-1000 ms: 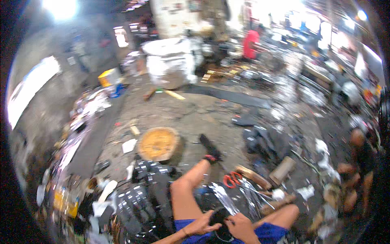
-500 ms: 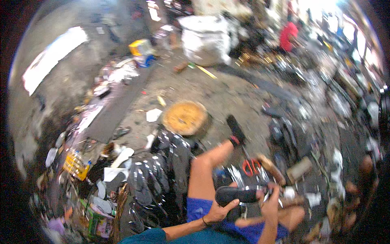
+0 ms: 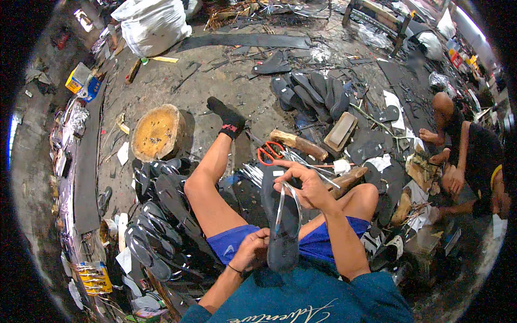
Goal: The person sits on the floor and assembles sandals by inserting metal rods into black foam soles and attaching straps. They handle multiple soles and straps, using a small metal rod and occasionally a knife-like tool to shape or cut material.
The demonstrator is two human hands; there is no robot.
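Since the flat black rubber flip-flop (image 3: 284,237) is no longer pointing crosswise over our lap (image 3: 331,247), we are facing its silvery strap (image 3: 279,204), right hand (image 3: 304,184) pinching its toe end, left hand (image 3: 251,251) gripping its edge.

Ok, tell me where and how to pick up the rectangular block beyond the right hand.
Probably best pinch the rectangular block across its width, mid-length, from above, with the right hand once free of the sandal: the block is longer than wide, its top uncovered.

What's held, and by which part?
Black, flat flip-flop with silvery strap: right hand at the strap's front, left hand on the edge near the heel.
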